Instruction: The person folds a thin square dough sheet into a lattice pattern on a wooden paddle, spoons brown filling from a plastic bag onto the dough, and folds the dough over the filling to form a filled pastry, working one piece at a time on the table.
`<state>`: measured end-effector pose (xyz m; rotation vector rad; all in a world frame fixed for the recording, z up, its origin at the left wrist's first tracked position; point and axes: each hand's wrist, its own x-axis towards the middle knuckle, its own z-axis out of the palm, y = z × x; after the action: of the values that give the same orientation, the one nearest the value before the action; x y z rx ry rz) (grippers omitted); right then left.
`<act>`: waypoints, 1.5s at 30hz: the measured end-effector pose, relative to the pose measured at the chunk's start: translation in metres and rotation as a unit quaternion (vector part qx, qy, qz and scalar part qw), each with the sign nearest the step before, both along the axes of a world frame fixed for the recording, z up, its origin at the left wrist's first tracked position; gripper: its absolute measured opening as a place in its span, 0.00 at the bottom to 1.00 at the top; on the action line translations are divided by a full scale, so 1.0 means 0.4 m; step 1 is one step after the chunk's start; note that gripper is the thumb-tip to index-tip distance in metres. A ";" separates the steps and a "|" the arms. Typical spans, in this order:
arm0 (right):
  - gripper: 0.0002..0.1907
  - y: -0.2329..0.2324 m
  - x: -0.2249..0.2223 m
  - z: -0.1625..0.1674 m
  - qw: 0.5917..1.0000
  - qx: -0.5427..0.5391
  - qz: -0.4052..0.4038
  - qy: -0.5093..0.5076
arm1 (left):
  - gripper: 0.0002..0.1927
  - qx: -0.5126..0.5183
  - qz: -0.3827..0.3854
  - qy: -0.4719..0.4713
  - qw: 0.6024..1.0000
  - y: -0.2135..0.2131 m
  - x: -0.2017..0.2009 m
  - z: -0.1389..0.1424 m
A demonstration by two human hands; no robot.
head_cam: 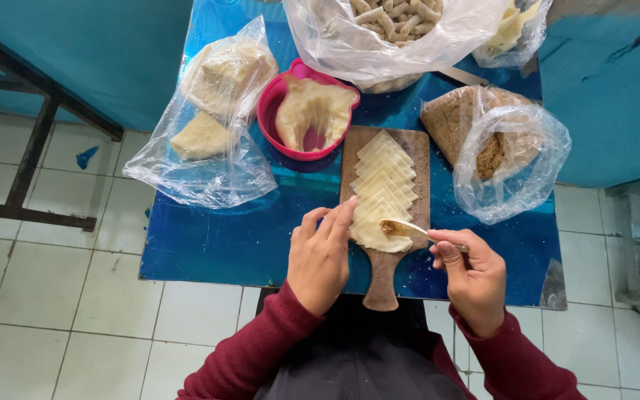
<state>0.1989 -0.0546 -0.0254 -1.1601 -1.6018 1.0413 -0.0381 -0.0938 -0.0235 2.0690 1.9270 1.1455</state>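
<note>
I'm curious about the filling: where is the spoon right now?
The spoon is in the right hand, its bowl resting on the nearest wrapper on the wooden board, beside the left hand.

place: home food-prep spot | cues: blue table [209,244], tiled floor [31,296], bagged dough [216,81]

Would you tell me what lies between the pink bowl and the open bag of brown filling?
In the head view, the wooden board with its overlapping row of pale wrappers lies between the pink bowl and the bag of brown filling.
</note>
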 end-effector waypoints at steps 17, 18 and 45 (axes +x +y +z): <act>0.10 -0.006 0.027 -0.010 0.998 -0.054 -0.007 0.030 | 0.22 -0.017 -0.009 0.063 0.998 0.003 -0.046 0.027; 0.09 -0.010 0.027 -0.010 0.999 -0.051 -0.006 0.014 | 0.20 0.015 0.009 0.086 0.996 0.027 -0.064 0.032; 0.10 0.017 0.081 0.007 0.967 -0.059 -0.100 0.224 | 0.08 0.111 0.047 0.114 0.986 0.108 -0.146 0.081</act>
<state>0.2313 -0.0478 -0.0226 -1.0462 -1.0586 1.1773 -0.0967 -0.0504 0.0088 2.3367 2.1045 1.2430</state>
